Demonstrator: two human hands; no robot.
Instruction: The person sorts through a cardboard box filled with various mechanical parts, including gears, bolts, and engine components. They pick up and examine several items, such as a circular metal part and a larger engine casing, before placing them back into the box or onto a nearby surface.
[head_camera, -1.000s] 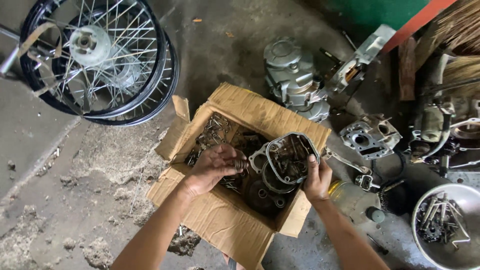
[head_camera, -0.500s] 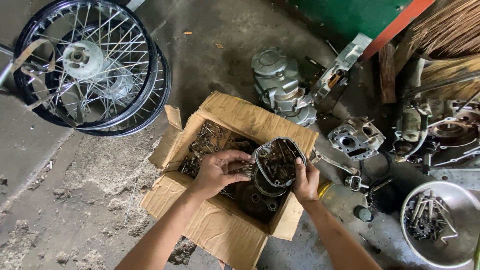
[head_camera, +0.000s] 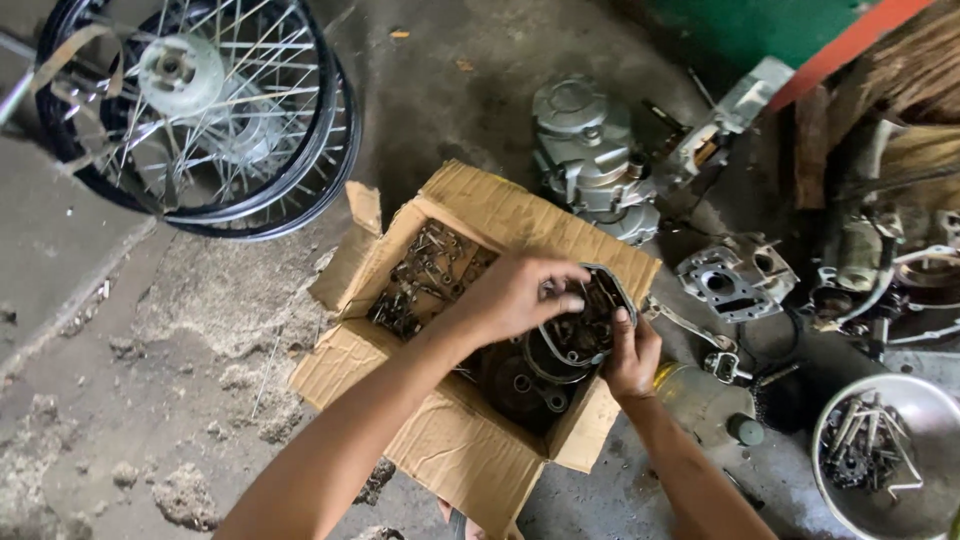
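Observation:
An open cardboard box (head_camera: 440, 455) sits on the concrete floor, full of small greasy metal parts. My right hand (head_camera: 632, 355) grips the lower edge of a dark metal engine cover (head_camera: 585, 325) filled with bolts, holding it over the box's right side. My left hand (head_camera: 515, 295) reaches into that cover from the left, its fingertips pinched on a small part at the cover's rim. A loose pile of bolts (head_camera: 425, 275) lies in the box's far left corner.
Two spoked wheels (head_camera: 200, 110) lie at the upper left. A grey engine block (head_camera: 590, 160) and a crankcase piece (head_camera: 735, 280) stand behind the box. A metal bowl of bolts (head_camera: 880, 455) sits at lower right, with a small canister (head_camera: 705, 400) beside the box.
My left hand has moved right, from the parts inside the box up onto the engine cover. My right hand keeps its hold on the cover.

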